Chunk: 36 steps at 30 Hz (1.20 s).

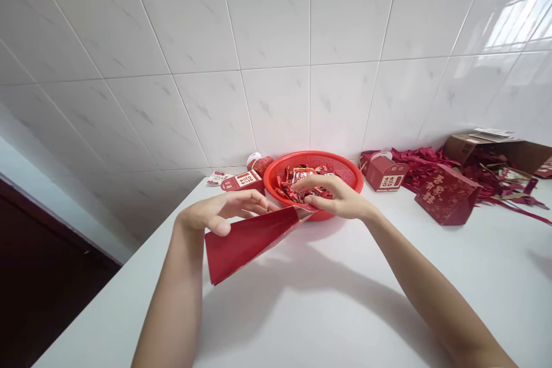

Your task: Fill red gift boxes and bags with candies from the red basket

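While the right grip spreads over wrapped sweets, the left grip pinches a red carton, likely light, crushable, best held by its edges.

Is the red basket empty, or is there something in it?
Not empty: the basket has shiny red packets piled inside, by the right hand.

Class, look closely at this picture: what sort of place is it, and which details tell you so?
Indoors, probably a room at home used for packing treats: a tiled wall behind a plain white table, and a red basket of small wrapped packets.
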Motion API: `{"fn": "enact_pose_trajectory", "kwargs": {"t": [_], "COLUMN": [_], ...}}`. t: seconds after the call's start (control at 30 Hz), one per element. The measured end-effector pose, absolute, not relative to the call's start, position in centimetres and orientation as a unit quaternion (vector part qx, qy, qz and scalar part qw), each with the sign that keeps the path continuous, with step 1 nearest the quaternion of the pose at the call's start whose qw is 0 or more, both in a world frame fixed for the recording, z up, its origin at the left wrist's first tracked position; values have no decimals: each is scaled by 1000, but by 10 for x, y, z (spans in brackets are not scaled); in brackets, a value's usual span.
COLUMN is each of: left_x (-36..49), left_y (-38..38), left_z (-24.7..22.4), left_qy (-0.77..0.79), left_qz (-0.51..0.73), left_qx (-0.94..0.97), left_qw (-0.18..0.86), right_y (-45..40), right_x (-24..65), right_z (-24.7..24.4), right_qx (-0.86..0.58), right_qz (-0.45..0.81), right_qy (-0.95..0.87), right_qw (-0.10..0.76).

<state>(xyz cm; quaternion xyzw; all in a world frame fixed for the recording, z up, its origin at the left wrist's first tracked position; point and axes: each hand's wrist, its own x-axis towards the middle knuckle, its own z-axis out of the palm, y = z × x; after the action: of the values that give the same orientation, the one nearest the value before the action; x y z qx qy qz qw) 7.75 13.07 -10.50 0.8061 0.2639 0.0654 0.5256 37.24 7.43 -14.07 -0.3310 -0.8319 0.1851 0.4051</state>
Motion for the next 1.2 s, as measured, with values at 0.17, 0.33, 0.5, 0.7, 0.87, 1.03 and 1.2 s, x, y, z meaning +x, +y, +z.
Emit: {"fn": "enact_pose_trajectory", "kwargs": {"t": [0.17, 0.33, 0.5, 0.7, 0.87, 1.03, 1.2], "left_x": [97, 114, 122, 142, 155, 159, 164], "left_y": [136, 140, 152, 139, 126, 123, 126], "left_z": [-124, -141, -153, -153, -154, -158, -163], "left_qy": [243, 209, 150, 193, 203, 193, 213], "left_qz": [123, 155, 176, 332, 301, 268, 256], "left_qx": [777, 733, 730, 718, 718, 766, 791], "left_qw": [568, 629, 644, 580, 594, 552, 513], "right_y": [79, 73, 65, 66, 69, 67, 75], "right_x": [377, 385, 388, 385, 382, 382, 388], "right_z": [-147, -143, -134, -140, -147, -144, -146], "right_qx": [-238, -281, -354, -396, -414, -425, -422], "right_qz": [389, 421, 363, 267, 297, 288, 265], "right_qy": [-779, -731, -732, -820, -816, -815, -810], "right_qw": [430, 457, 454, 315, 274, 270, 308]}}
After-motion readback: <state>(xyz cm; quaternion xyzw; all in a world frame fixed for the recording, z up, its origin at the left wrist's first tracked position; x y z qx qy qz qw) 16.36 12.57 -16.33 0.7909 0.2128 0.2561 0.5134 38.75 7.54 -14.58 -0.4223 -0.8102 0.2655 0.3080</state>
